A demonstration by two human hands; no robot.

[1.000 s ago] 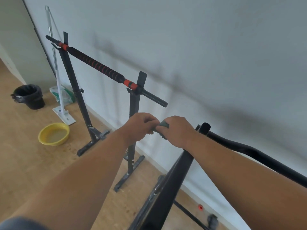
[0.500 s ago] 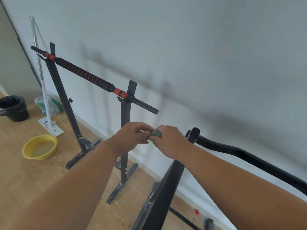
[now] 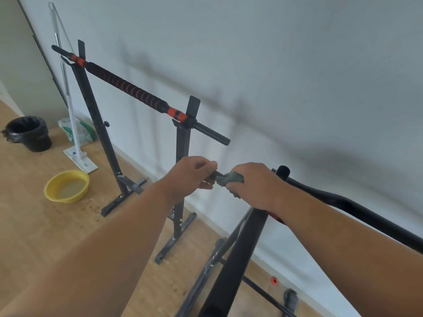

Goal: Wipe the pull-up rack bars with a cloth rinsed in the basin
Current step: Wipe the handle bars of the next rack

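Grey-green and damp-looking, the cloth (image 3: 230,179) is bunched into a twisted wad between my two hands, just above the top of the near black rack upright. My left hand (image 3: 191,177) has its fingers curled round one end of the wad, where the fabric is wrung into a tight ridged cord. My right hand (image 3: 254,185) is closed over the other end, so most of the cloth is buried in that fist and only a crumpled fold shows at the thumb side, with a small tail poking out below the knuckles. Both hands are holding it firmly; neither is spread.

Right under my right wrist the near upright (image 3: 238,259) runs down toward the bottom of the view, matte black, and a curved black bar (image 3: 338,202) sweeps off to the right from its open tube end. A strip of red shows just below my right wrist, though I cannot tell what it belongs to.

Farther off along the white wall (image 3: 297,65) stands a second stand (image 3: 183,156) carrying a horizontal bar (image 3: 128,88) with black foam ringed in orange-red. On the wooden floor (image 3: 34,225) to the left sits the yellow basin (image 3: 49,191), holding cloudy water, well apart from my hands. Beyond it are a black bin (image 3: 28,133) and a white mop (image 3: 73,124) leaning on the wall.
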